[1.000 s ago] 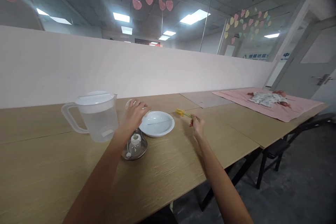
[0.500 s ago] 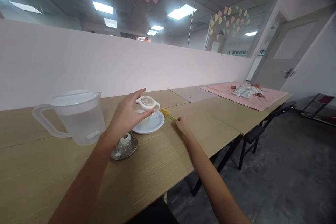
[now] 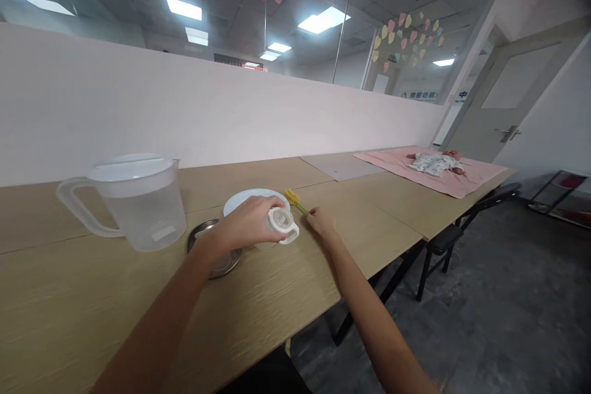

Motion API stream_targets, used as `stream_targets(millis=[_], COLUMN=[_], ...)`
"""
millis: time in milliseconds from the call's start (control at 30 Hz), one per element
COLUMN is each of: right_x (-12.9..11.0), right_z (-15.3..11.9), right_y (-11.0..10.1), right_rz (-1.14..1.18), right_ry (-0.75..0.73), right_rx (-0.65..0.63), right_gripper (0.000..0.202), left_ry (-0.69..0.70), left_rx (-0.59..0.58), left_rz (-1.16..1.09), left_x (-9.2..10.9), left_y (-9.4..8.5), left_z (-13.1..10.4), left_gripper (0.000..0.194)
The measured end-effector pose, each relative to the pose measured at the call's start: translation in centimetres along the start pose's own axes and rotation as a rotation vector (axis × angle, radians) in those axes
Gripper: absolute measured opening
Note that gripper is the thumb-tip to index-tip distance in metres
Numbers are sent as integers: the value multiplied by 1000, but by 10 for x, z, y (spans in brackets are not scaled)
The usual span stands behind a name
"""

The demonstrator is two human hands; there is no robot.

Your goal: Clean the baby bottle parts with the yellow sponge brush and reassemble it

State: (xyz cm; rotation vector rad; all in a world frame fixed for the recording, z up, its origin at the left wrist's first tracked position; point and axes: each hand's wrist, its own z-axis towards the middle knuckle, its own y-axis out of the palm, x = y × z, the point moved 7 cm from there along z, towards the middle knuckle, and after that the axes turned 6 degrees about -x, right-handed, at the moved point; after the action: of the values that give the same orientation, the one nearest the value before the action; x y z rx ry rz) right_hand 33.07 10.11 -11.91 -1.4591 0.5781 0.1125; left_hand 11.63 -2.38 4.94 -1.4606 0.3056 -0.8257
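Note:
My left hand [image 3: 252, 220] is closed round a baby bottle [image 3: 282, 220] with a white collar and side handles; its open mouth tilts towards me. The bottle is held in front of a white plate [image 3: 249, 194], and my hand hides part of it. My right hand [image 3: 322, 221] pinches the green handle of a bottle brush [image 3: 294, 199], whose yellow sponge head lies by the plate's right rim. Under my left wrist sits a round metal dish [image 3: 226, 266], mostly covered, so its contents barely show.
A clear lidded pitcher [image 3: 150, 209] of water stands at the left. Farther right, a baby doll [image 3: 434, 164] lies on a pink cloth [image 3: 475, 180] near a grey mat [image 3: 339, 166]. A black folding chair [image 3: 446, 239] stands against the table's right side.
My left hand has lifted the bottle off the plate and brought it nearer and to the right, tipping it. My right hand has stayed nearly in place with the brush.

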Motion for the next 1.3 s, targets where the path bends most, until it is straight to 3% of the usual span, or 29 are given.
stream_targets(millis=[367, 533, 767, 900, 1067, 1200, 1300], right_x=[-3, -6, -25, -36, -44, -53, -56], right_z=[0, 0, -5, 0, 15, 25, 31], right_y=[7, 1, -5, 2, 13, 17, 24], right_rz=[-80, -56, 126, 382, 662, 777, 844], right_ry=[-70, -117, -374, -461, -444, -453, -395], right_rx=[12, 138, 354, 325, 182, 128, 136], right_gripper=[30, 31, 33, 38, 44, 43, 39], left_ry=[-96, -122, -124, -135, -198, -372, -592], left_rx=[-183, -292, -306, -298, -227, -128, -250], left_rz=[34, 83, 70, 48, 17, 85, 131], left_x=[-25, -30, -37, -40, -55, -95, -136], left_y=[33, 43, 50, 54, 35, 3, 1], left_z=[7, 10, 13, 14, 7, -6, -20], left_gripper=[56, 56, 58, 64, 86, 47, 27])
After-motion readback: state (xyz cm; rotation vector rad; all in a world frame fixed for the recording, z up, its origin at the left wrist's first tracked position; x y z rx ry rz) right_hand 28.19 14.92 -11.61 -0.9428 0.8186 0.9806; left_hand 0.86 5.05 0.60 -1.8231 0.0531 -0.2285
